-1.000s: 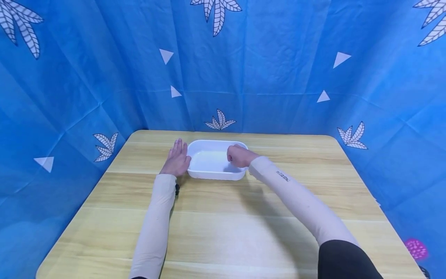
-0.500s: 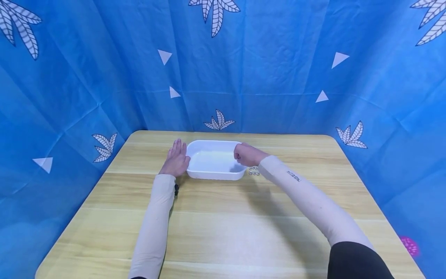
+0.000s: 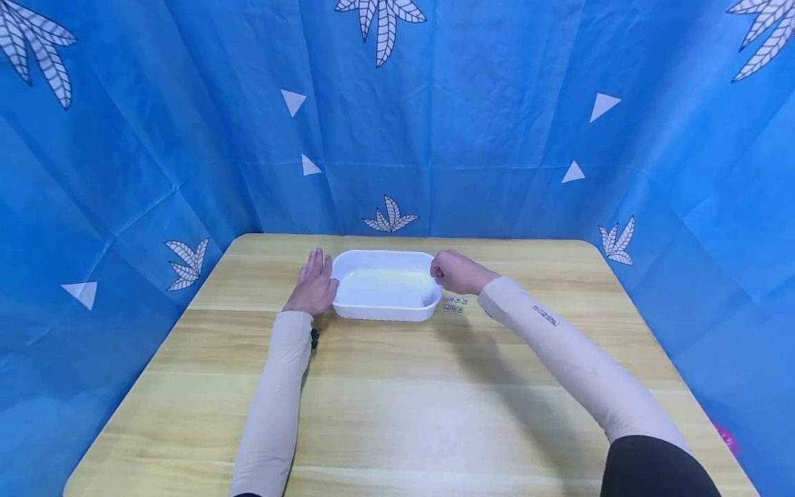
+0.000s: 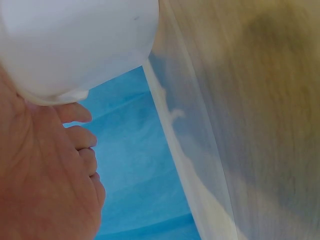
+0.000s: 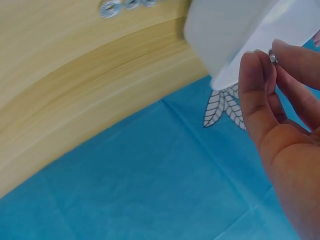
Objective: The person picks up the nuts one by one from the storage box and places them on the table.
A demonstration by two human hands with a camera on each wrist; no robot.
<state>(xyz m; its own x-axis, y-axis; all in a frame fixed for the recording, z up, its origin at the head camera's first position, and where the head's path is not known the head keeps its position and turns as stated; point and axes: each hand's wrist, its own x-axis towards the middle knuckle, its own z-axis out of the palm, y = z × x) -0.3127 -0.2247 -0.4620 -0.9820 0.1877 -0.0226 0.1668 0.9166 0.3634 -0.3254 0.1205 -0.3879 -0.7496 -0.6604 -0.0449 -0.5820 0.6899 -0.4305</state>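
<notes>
A white plastic tray (image 3: 385, 312) stands on the table towards the back. My left hand (image 3: 312, 286) rests against its left end, fingers straight and pointing away, thumb at the rim. In the left wrist view the palm (image 4: 45, 170) lies close against the tray's white outer wall (image 4: 90, 45). Over the tray's right end, my right hand (image 3: 458, 272) pinches a small silver metal nut (image 5: 272, 56) between thumb and fingertips, seen in the right wrist view. More small nuts (image 3: 454, 308) sit in two short rows just right of the tray.
The wooden table (image 3: 385, 400) has rounded back corners. A blue patterned cloth (image 3: 497, 124) hangs behind it and along both sides. Part of the nut rows (image 5: 110, 9) shows at the top of the right wrist view.
My right hand has moved right, from over the inside of the tray to its right end, uncovering the rows of nuts. The left hand stays put against the tray.
</notes>
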